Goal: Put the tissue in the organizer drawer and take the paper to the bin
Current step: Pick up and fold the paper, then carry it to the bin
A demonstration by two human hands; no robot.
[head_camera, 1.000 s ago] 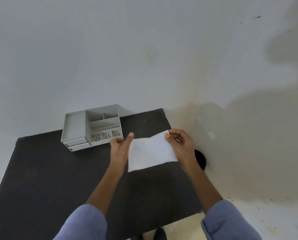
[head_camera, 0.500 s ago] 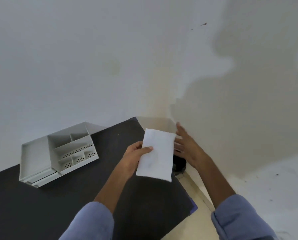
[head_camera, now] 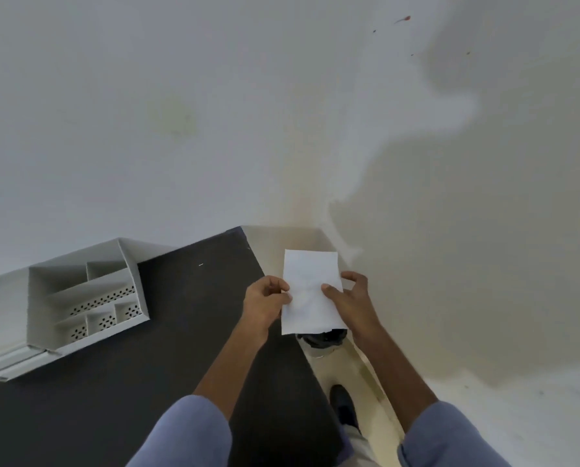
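Head camera shows the thin white rectangular paper sheet (head_camera: 310,291) pinched at mid-edges between left hand (head_camera: 265,303) and right hand (head_camera: 347,299), above the dark bin (head_camera: 322,339) below them; it looks light, limp, best gripped by edges.

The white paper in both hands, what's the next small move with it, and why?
Probably lower the paper straight down and let go. The left hand and right hand pinch it by its edges beyond the dark table, and it hangs directly above what looks like the dark bin on the floor, so a short drop should finish that step.
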